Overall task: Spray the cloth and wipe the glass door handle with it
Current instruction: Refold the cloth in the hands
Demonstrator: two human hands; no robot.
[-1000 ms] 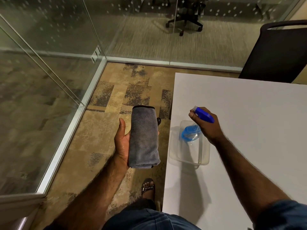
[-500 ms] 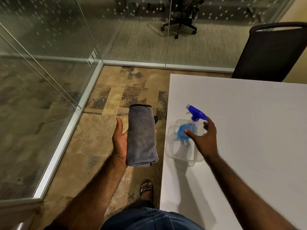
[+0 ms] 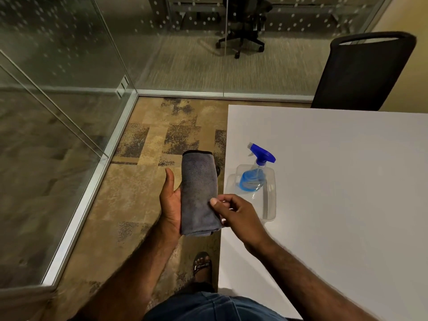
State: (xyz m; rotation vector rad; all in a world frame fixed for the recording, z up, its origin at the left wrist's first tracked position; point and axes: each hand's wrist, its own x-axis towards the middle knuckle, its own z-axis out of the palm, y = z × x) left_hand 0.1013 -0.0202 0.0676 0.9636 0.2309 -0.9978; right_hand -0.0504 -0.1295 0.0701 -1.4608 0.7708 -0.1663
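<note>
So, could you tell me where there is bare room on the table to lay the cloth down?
The white table is bare right of the clear container holding the spray bottle, and behind it toward the black chair. The near-left edge is crowded.

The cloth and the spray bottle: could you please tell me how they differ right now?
The cloth is grey and folded into a long pad; the spray bottle is clear with blue liquid and a blue trigger head. The cloth lies in the left hand, with the right hand at its edge; the bottle stands upright, unheld, in a clear tub on the white table. Both are within arm's reach.
</note>
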